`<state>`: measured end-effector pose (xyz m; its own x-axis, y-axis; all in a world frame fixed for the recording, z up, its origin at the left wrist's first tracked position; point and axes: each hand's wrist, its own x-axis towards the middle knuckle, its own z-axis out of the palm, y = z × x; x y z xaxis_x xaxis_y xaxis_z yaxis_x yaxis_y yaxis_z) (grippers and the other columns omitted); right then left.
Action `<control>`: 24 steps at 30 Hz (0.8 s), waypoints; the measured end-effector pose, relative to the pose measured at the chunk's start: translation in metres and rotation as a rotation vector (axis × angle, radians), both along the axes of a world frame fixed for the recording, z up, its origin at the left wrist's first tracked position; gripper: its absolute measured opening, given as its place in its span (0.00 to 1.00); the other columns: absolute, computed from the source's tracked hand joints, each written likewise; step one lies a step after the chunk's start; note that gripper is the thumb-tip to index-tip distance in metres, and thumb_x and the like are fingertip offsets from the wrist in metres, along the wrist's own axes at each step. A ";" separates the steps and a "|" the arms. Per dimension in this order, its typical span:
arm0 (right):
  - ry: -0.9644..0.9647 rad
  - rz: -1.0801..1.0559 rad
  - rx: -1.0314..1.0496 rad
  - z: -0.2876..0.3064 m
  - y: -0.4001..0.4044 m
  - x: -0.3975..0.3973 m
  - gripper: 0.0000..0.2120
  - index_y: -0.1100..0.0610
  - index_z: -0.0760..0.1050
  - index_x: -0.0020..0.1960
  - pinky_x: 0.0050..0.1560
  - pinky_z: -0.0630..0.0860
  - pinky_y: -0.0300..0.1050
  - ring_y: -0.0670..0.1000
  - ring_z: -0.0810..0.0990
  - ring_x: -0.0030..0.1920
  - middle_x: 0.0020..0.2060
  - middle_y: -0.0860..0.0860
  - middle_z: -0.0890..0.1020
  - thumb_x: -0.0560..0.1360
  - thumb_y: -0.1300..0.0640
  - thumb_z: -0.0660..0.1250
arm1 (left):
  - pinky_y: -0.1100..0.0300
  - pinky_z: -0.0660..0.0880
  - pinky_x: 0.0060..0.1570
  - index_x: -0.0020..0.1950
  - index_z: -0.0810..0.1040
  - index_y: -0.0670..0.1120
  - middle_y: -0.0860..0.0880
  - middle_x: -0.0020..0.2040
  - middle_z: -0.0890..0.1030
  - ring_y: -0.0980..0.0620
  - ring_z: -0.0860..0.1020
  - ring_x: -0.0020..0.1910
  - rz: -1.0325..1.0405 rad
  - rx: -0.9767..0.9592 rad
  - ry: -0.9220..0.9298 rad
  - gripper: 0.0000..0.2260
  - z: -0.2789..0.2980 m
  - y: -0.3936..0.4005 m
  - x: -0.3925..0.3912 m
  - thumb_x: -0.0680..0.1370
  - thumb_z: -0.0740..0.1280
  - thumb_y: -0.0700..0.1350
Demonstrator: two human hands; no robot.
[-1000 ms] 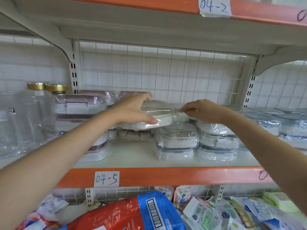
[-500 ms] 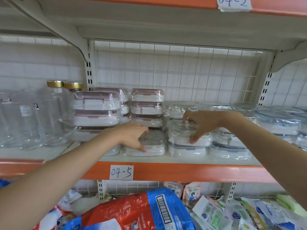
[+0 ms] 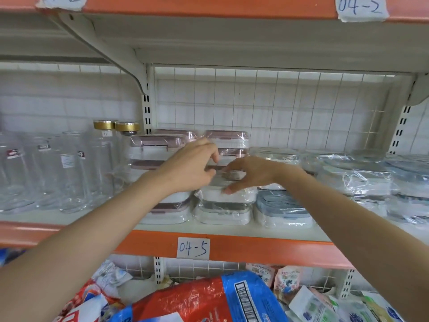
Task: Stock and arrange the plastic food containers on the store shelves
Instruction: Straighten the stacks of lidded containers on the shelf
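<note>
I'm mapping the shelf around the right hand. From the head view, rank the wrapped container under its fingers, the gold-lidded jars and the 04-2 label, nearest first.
1. Wrapped container: directly under the right hand, touching its fingers.
2. Gold-lidded jars: to the left, beyond the pink-lidded stack.
3. 04-2 label: up right, on the upper shelf's edge.

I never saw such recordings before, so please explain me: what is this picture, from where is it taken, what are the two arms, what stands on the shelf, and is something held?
There is no machine here. A person wears a camera on the head, so this head view looks forward and down at their own arms.

The left hand and the right hand reach to a wrapped food container on top of a small stack. The right hand's fingers rest on it; whether either hand truly grips it, I cannot tell.

On the shelf, marked 04-5, stand pink-lidded containers, blue-lidded containers, and glass jars at the left.
</note>
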<state>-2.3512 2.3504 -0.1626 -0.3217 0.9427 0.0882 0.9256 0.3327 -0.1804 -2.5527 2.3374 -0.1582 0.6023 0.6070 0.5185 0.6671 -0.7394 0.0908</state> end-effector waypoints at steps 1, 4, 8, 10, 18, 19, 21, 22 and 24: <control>0.023 -0.018 0.005 0.003 -0.001 0.004 0.29 0.51 0.69 0.69 0.61 0.62 0.40 0.50 0.70 0.65 0.66 0.48 0.72 0.72 0.41 0.68 | 0.59 0.65 0.62 0.55 0.73 0.51 0.56 0.56 0.70 0.56 0.69 0.61 0.000 -0.016 0.033 0.09 -0.003 0.002 0.002 0.76 0.68 0.48; 0.175 -0.102 0.213 0.022 -0.003 0.033 0.20 0.51 0.73 0.65 0.58 0.64 0.41 0.48 0.71 0.61 0.64 0.49 0.73 0.76 0.46 0.65 | 0.54 0.65 0.67 0.69 0.68 0.48 0.52 0.67 0.68 0.54 0.67 0.66 0.014 -0.100 0.156 0.26 -0.011 0.008 0.014 0.75 0.66 0.57; -0.154 -0.387 0.234 0.032 0.003 0.077 0.31 0.54 0.60 0.74 0.70 0.60 0.52 0.58 0.59 0.71 0.72 0.56 0.62 0.74 0.54 0.68 | 0.53 0.61 0.68 0.76 0.58 0.49 0.52 0.74 0.61 0.53 0.63 0.71 0.002 -0.174 0.338 0.37 -0.021 0.015 0.035 0.73 0.66 0.63; -0.240 -0.452 0.064 0.025 0.007 0.086 0.40 0.52 0.50 0.77 0.72 0.57 0.56 0.60 0.54 0.74 0.76 0.56 0.52 0.73 0.52 0.70 | 0.54 0.64 0.66 0.75 0.60 0.50 0.52 0.72 0.64 0.52 0.65 0.69 -0.003 -0.198 0.340 0.36 -0.024 0.019 0.041 0.72 0.68 0.61; -0.172 -0.448 0.076 0.019 0.016 0.105 0.36 0.44 0.58 0.63 0.59 0.64 0.57 0.53 0.58 0.55 0.54 0.52 0.69 0.63 0.40 0.74 | 0.61 0.65 0.58 0.67 0.69 0.51 0.53 0.65 0.71 0.53 0.70 0.63 -0.013 -0.182 0.258 0.27 -0.025 0.034 0.037 0.72 0.72 0.54; -0.195 -0.442 0.106 0.018 0.015 0.106 0.35 0.44 0.58 0.61 0.59 0.63 0.57 0.52 0.58 0.54 0.53 0.51 0.69 0.63 0.39 0.74 | 0.59 0.67 0.59 0.68 0.69 0.51 0.53 0.66 0.71 0.53 0.70 0.63 -0.016 -0.187 0.253 0.27 -0.026 0.033 0.036 0.72 0.72 0.54; -0.215 -0.417 0.210 0.020 0.011 0.108 0.33 0.44 0.60 0.59 0.57 0.61 0.54 0.51 0.57 0.54 0.52 0.49 0.69 0.62 0.38 0.74 | 0.58 0.67 0.60 0.69 0.67 0.52 0.54 0.67 0.70 0.54 0.69 0.64 -0.022 -0.208 0.237 0.27 -0.028 0.031 0.035 0.73 0.71 0.53; -0.194 -0.405 0.244 0.024 0.006 0.108 0.33 0.44 0.60 0.58 0.56 0.61 0.52 0.51 0.58 0.55 0.53 0.49 0.68 0.61 0.38 0.74 | 0.57 0.68 0.61 0.69 0.66 0.53 0.54 0.67 0.69 0.54 0.69 0.64 -0.024 -0.216 0.235 0.27 -0.028 0.029 0.034 0.73 0.71 0.54; -0.125 -0.369 0.244 0.039 -0.006 0.106 0.32 0.43 0.61 0.57 0.57 0.64 0.51 0.52 0.62 0.55 0.54 0.49 0.67 0.61 0.37 0.74 | 0.56 0.68 0.62 0.70 0.66 0.52 0.53 0.66 0.68 0.54 0.69 0.64 -0.021 -0.198 0.223 0.27 -0.027 0.025 0.031 0.74 0.69 0.57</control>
<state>-2.2448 2.3440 -0.1238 0.0098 0.9527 0.3039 0.9998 -0.0046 -0.0176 -2.5214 2.3623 -0.1854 0.7016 0.6693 0.2446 0.6716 -0.7358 0.0871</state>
